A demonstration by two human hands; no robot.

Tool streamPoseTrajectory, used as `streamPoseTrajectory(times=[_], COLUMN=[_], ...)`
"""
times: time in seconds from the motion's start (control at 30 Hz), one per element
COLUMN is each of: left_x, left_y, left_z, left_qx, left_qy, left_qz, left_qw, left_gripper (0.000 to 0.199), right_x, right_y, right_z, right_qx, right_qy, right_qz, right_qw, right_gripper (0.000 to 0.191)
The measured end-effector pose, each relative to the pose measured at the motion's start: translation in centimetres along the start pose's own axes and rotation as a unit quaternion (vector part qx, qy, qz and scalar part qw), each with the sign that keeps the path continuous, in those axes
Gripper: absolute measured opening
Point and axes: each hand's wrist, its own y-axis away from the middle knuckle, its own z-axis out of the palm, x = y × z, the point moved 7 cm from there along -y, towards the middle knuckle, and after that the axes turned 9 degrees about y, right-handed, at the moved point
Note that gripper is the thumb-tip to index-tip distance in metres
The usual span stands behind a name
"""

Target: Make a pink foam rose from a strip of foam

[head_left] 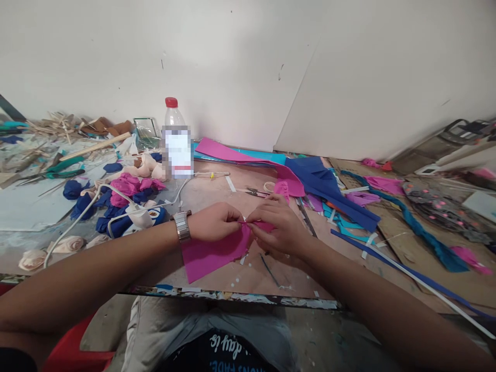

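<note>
My left hand (217,222), with a metal-band watch (182,226) on its wrist, pinches the edge of a magenta strip of thin cloth or crepe paper (211,258). Opposite it, my right hand (279,225) grips the same edge between thumb and fingers. The fingertips of both hands nearly meet above the table. The strip's wide end hangs down to the left, below my left hand, and part of it is covered by my right hand. Just behind my right hand lies a gathered pink piece (282,189) beside small dark-handled scissors or pliers (258,192).
A red-capped bottle (171,103) stands near the wall, partly blurred. Pink and navy rosettes (126,188), a white cable (58,237) and green-handled pliers (64,165) lie left. Behind and right are a long magenta strip (232,154), navy strips (329,188) and cardboard (403,243).
</note>
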Motion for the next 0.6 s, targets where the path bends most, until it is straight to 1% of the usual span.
streamPoseTrajectory(times=[0.13,0.27,0.47,0.6], left_x=[-0.08,-0.20,-0.51,-0.77], left_y=[-0.04,0.00,-0.15,-0.18], left_z=[-0.14,-0.18,-0.15,0.03], left_qx=[-0.002,-0.006,0.000,-0.010], left_qy=[0.027,0.057,0.046,0.051], left_qz=[-0.014,-0.035,-0.023,-0.027], left_qw=[1.000,0.998,0.999,0.998], left_gripper=[0.030,0.032,0.030,0.026], right_x=[-0.22,-0.38,-0.58,-0.53], right_y=[-0.10,-0.13,-0.14,-0.14], right_z=[-0.12,-0.11,-0.08,-0.03], right_qx=[0.003,-0.006,-0.003,-0.001], right_qy=[0.004,0.005,-0.003,0.005], right_qz=[-0.011,-0.019,-0.028,-0.032], right_qw=[1.000,1.000,1.000,0.999], right_gripper=[0.007,0.008,0.009,0.011])
